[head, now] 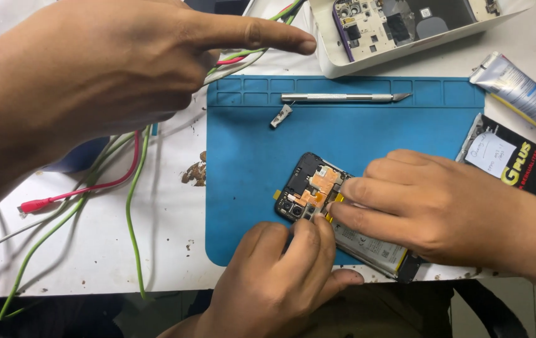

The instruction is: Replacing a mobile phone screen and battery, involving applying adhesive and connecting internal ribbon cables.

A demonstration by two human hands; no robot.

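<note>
Blue mat (249, 163) holds opened phone (337, 213), back off, board and battery bare | left hand (280, 275) pinches board edge | right hand (431, 206) presses battery | co-worker's hand (111, 69) points

Phone repair workshop: blue repair mat (249, 163), scalpel knife (343, 97) (opened handsets about).

White worktable (168, 250), scuffed and stained; evenly lit.

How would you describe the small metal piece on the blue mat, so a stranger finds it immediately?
Look at the blue mat, near its upper edge. Just below the left end of the long silver craft knife lies the small grey metal piece, tilted. It is short and stubby, unlike the slim knife.
</note>
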